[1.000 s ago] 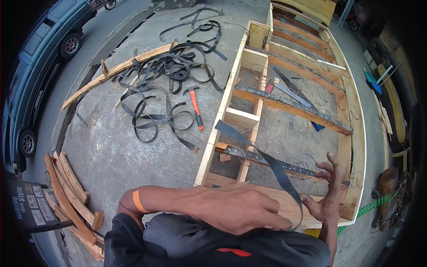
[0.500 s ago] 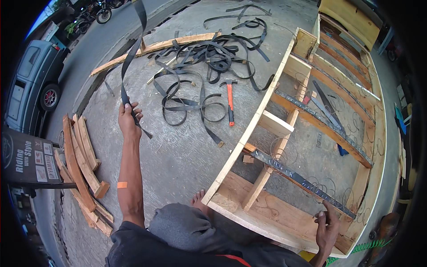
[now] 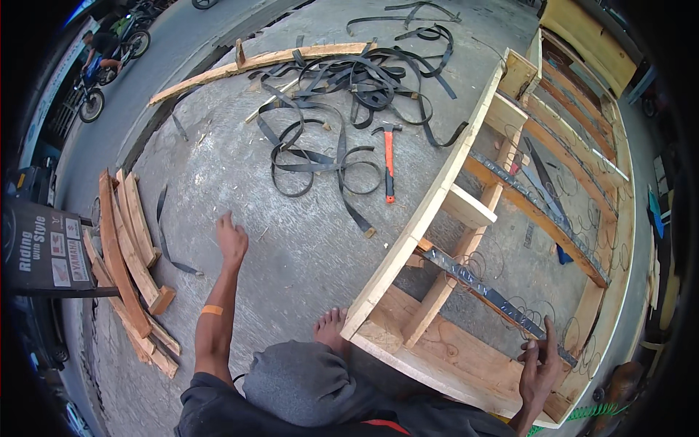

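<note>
My left hand (image 3: 232, 240) reaches over the concrete floor, fingers partly spread and nothing held. To its left, one loose black strap (image 3: 169, 244) lies beside curved wooden pieces (image 3: 129, 251). My right hand (image 3: 537, 370) is at the near right corner of a large wooden frame (image 3: 389, 255). Its index finger points up and it appears to hold nothing. Close to those fingers, a black strap (image 3: 502, 304) is fastened along a crosspiece of the frame, with wire coils standing around it.
A tangle of black straps (image 3: 375, 87) lies ahead, next to a claw hammer (image 3: 389, 164) with an orange handle. Behind it rests a long wooden piece (image 3: 218, 76). A handsaw (image 3: 542, 189) lies inside the frame. A person on a motorbike (image 3: 98, 73) is on the street.
My left hand has let go of the long black strap, which now lies on the floor to the left. That hand has moved slightly right and lower. My right hand stays by the frame.
</note>
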